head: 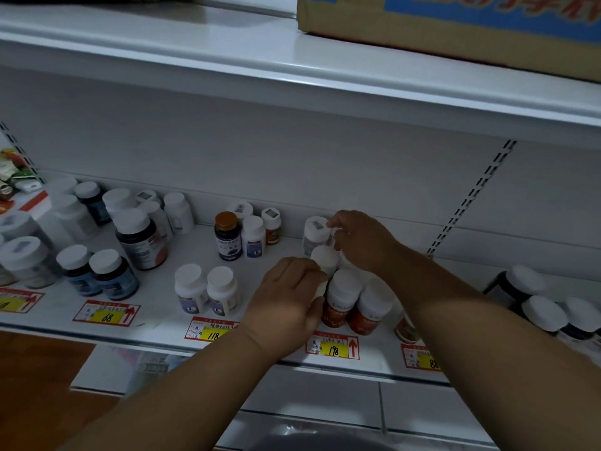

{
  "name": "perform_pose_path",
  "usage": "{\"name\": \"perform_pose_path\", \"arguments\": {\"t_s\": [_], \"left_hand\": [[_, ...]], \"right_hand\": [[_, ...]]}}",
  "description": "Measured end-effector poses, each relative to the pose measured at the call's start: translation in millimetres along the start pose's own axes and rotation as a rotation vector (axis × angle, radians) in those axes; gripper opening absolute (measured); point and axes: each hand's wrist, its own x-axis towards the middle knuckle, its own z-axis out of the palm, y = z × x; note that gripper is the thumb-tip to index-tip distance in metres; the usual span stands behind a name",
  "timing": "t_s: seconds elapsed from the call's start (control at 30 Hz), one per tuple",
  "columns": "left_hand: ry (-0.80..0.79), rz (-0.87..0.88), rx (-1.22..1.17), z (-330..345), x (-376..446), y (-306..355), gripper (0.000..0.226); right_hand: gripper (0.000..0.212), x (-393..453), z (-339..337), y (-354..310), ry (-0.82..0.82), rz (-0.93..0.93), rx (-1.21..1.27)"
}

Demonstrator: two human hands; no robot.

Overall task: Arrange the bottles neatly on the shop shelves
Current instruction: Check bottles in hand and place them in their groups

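Left hand and right hand are curled round white-capped orange-labelled plastic bottles behind the 198 price tag; bottles left of the tag are judged still unaligned.

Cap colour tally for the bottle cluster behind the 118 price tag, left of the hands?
White-cap bottles: 5
Brown-cap bottles: 1
Total: 6
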Motion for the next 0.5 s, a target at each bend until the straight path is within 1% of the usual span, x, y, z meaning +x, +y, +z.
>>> {"name": "perform_pose_path", "arguments": {"t_s": [0.03, 0.1, 0.17, 0.3, 0.37, 0.43, 0.5], "left_hand": [[0.002, -0.005, 0.001, -1.0, 2.2, -0.6, 0.031], [0.015, -0.006, -0.005, -2.4, 8.0, -0.6, 0.034], [0.021, -0.012, -0.018, -3.3, 14.8, 1.0, 0.033], [0.006, -0.076, -0.047, -2.0, 24.1, 3.6, 0.032], [-0.006, -0.128, -0.074, -1.8, 24.8, 2.6, 0.032], [-0.019, -0.189, -0.087, -4.0, 23.5, 0.9, 0.032], [-0.033, -0.237, -0.083, -6.3, 20.6, -1.1, 0.033]], "right_hand": [[0.025, 2.8, 0.2, 5.5, 0.051, 0.028, -0.012], [0.024, 10.0, -0.3, 14.4, 0.083, 0.051, -0.062], [0.025, 19.6, -1.6, 17.1, 0.036, 0.017, -0.114], [0.037, 47.2, 2.9, 7.9, -0.163, -0.087, -0.24], [0.039, 56.9, 7.9, 1.9, -0.258, -0.13, -0.297], [0.039, 63.3, 12.6, 0.7, -0.264, -0.172, -0.387], [0.033, 67.8, 14.5, 2.0, -0.207, -0.218, -0.441]]}}
